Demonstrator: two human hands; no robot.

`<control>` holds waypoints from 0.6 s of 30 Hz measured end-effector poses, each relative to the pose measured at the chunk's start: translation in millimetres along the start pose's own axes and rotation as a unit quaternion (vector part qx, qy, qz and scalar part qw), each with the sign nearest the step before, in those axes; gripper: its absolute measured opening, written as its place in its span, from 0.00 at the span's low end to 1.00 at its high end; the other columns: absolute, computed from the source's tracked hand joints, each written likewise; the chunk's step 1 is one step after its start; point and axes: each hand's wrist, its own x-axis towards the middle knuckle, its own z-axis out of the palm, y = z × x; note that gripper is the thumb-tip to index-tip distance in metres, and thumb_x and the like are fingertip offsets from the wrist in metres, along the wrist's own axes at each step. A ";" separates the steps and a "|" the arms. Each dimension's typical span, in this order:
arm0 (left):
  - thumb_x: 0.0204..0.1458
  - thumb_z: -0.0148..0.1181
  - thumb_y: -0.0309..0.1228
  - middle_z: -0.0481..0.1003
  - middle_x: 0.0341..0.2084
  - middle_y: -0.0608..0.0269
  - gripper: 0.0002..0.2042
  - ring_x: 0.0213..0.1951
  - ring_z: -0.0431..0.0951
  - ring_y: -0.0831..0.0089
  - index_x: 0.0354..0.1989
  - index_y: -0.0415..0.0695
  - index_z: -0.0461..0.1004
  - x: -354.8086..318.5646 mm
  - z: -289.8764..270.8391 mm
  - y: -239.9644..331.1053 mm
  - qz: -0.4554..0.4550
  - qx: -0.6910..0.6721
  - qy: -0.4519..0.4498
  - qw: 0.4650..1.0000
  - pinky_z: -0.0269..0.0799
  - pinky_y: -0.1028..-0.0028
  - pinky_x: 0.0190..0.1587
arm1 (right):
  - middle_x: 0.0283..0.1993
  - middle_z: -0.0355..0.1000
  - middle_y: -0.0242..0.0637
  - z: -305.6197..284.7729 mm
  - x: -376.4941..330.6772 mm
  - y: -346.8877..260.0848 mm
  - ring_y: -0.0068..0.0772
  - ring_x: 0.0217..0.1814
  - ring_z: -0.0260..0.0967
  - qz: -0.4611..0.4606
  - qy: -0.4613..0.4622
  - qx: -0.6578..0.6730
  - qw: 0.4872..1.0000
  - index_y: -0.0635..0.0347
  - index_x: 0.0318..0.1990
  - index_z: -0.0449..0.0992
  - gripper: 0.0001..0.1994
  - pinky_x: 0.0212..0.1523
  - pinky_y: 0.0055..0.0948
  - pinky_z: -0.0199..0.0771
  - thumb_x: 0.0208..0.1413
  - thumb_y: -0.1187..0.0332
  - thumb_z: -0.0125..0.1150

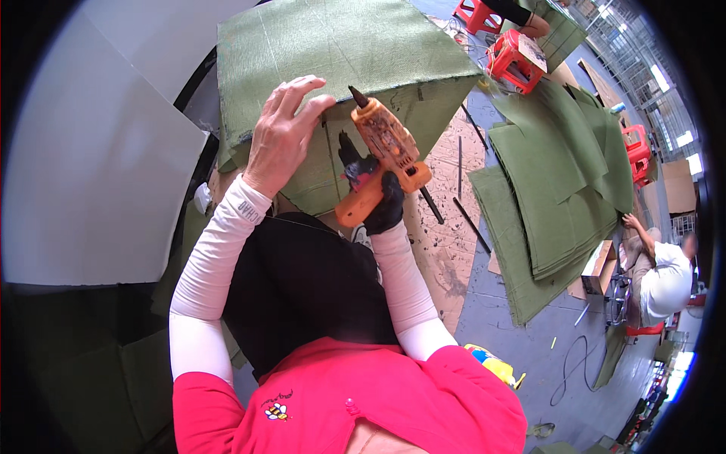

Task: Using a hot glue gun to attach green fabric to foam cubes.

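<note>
An orange glue gun [382, 136], its body smeared with dark stains, is gripped in my right hand [387, 206], which wears a black glove. The dark nozzle points up toward the front top edge of a large green fabric-covered box [340, 45]. Bare-fingered, my left hand [283, 136] is raised at that same edge, left of the nozzle, with its fingers apart and nothing in them. Whether its fingertips touch the box I cannot tell. Pale sleeves cover both my forearms.
Stacked green sheets [560, 189] lie on the floor at right. Dark strips [473, 225] rest on and beside stained cardboard [442, 272]. Red stools [516, 60] stand at the back. A co-worker in white [665, 280] sits far right; another person's arm [533, 26] shows at the top.
</note>
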 end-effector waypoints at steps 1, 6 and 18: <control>0.38 0.60 0.18 0.68 0.46 0.62 0.19 0.51 0.67 0.60 0.42 0.45 0.72 1.3 -2.2 -0.4 0.006 0.000 -0.002 1.000 0.67 0.65 0.51 | 0.53 0.63 0.48 -4.0 -5.0 -1.9 0.48 0.58 0.61 -0.005 -0.009 0.008 1.000 0.62 0.51 0.62 0.29 0.52 0.43 0.65 0.49 0.50 0.57; 0.36 0.55 0.17 0.67 0.45 0.60 0.12 0.50 0.67 0.61 0.31 0.43 0.76 15.7 -12.3 0.3 0.076 0.047 -0.096 0.991 0.66 0.66 0.51 | 0.59 0.56 0.55 -22.9 -25.6 -23.2 0.52 0.63 0.54 -0.006 -0.018 0.013 1.000 0.62 0.55 0.58 0.33 0.54 0.42 0.63 0.47 0.48 0.58; 0.40 0.57 0.20 0.71 0.36 0.63 0.07 0.37 0.75 0.64 0.29 0.41 0.76 40.0 -11.4 9.1 0.045 0.071 -0.248 0.965 0.71 0.70 0.40 | 0.49 0.65 0.46 -18.6 -60.7 -74.5 0.41 0.49 0.65 -0.057 -0.068 -0.029 0.996 0.66 0.59 0.54 0.36 0.52 0.39 0.66 0.50 0.50 0.57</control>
